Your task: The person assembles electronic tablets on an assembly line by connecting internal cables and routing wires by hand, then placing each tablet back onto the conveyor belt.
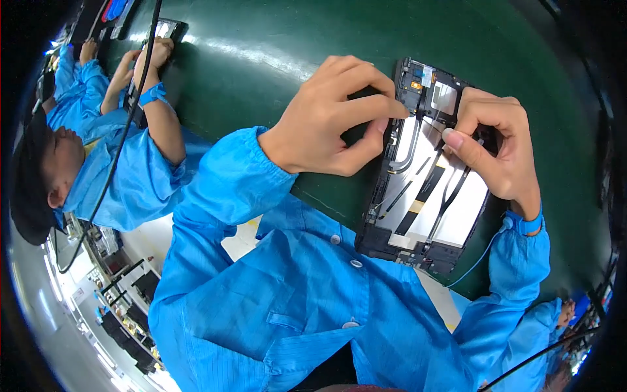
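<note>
In the head view, the person sits or stands at a green worktop (261, 78), wearing a blue jacket (294, 274). An opened flat device (424, 171), looking like a tablet without its cover, lies on the worktop in the right half of the view, partly under both hands. It is slightly turned, and its lower end is close to the front of the jacket. Inside it there are a silver plate (473, 199), a long black strip (428, 186) with yellowish pieces, and several thin black cables. Near the far end there is a white square piece (444, 98).

The left hand (330, 117) comes over the left edge of the device. Its fingers are bent, with a gap between thumb and index finger, and the index fingertip is at the upper left part of the device; whether it grips something cannot be told. The right hand (499, 140) is above the upper right part, with thumb and bent fingers brought near together beside the thin cables; whether it pinches one cannot be told. A blue wristband (526, 224) with a thin cord is around the right wrist.

At the left, a co-worker (130, 163) in blue has both hands at another device (171, 27).
</note>
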